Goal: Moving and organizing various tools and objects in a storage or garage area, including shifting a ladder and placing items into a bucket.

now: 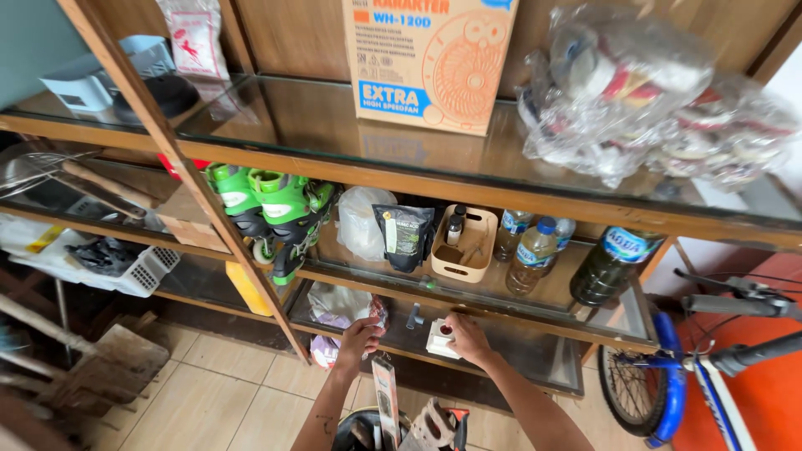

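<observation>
My left hand (358, 337) reaches into the lowest glass shelf (535, 355), its fingers curled at a clear plastic bag (338, 306) of pale items. Whether it grips the bag I cannot tell. My right hand (466, 337) rests on a small white box with a red spot (439, 338) lying on the same shelf. A small dark metal piece (414, 316) lies between the two hands. Below my arms stands a black bucket (355, 428) holding tools, among them a flat saw-like blade (386, 401).
The shelf above holds green inline skates (267, 205), a white bag (362, 224), a black pouch (405, 236), a beige tray (464, 244) and several bottles (535, 250). A fan carton (426, 63) and wrapped rolls (643, 92) sit on top. A blue bicycle (693, 367) stands right.
</observation>
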